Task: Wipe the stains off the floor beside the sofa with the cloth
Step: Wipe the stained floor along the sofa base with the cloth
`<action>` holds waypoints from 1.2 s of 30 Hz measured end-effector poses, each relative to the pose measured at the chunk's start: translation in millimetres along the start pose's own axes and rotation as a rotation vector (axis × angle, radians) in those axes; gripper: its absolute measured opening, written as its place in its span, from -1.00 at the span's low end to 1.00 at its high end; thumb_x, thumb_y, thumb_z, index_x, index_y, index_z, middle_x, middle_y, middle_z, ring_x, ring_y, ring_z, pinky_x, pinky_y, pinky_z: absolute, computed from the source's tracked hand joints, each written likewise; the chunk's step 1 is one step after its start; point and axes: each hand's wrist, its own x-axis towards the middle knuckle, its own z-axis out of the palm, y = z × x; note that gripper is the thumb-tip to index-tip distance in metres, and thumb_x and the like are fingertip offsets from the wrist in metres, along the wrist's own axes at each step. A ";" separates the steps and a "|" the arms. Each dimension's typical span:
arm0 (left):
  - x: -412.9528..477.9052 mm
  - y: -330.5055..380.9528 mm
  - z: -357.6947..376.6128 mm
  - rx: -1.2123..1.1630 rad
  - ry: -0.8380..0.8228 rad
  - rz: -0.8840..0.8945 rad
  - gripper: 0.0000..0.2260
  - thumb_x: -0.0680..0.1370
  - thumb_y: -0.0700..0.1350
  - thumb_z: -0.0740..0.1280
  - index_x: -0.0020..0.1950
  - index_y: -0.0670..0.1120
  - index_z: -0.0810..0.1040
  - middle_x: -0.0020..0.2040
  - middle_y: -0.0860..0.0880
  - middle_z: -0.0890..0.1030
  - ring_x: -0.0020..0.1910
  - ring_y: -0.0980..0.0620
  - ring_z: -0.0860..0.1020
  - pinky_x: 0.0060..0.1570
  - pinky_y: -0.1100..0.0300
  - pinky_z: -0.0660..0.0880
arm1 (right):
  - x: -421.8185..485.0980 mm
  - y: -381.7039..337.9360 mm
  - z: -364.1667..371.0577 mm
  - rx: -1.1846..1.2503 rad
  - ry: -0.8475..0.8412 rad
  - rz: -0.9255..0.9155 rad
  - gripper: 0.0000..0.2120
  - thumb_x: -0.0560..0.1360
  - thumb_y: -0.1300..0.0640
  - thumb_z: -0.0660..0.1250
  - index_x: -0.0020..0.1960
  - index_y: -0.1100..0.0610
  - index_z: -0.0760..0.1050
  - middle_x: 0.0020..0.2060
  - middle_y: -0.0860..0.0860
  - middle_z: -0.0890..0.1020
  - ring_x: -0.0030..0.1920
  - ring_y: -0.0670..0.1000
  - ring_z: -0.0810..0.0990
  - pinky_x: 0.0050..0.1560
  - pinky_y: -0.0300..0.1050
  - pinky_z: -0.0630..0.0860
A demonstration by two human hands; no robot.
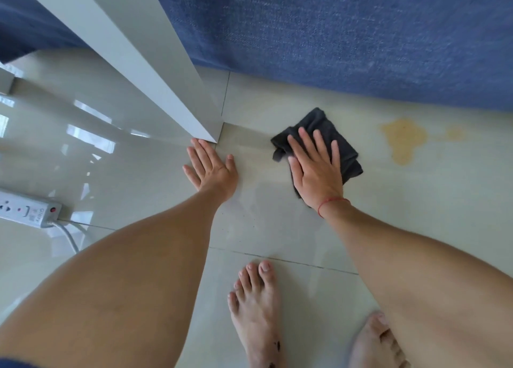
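Note:
A dark grey cloth (330, 134) lies folded on the pale tiled floor (277, 228) just in front of the blue sofa (347, 34). My right hand (316, 167) presses flat on the cloth, fingers spread, pointing toward the sofa. A yellowish stain (405, 141) with a small splash (455, 134) to its right lies on the floor to the right of the cloth, apart from it. My left hand (212, 167) rests flat on the bare floor to the left, fingers apart, holding nothing. A faint wet film shows on the tile between the hands.
A white slanted panel (144, 70) comes down to the floor right above my left hand. A white power strip (30, 208) with its cable lies at the left. My two bare feet (255, 312) stand near the bottom edge.

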 end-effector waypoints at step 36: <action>-18.9 94.4 49.7 0.109 0.133 0.197 -0.52 0.65 0.06 -0.12 0.58 0.14 -0.13 0.58 -0.10 -0.24 0.56 -0.09 -0.25 0.48 -0.08 -0.29 | 4.0 55.9 -10.6 0.009 0.083 0.093 -0.48 0.61 -0.12 -0.09 0.54 -0.01 0.10 0.55 -0.06 0.11 0.56 0.10 0.00 0.51 0.16 -0.19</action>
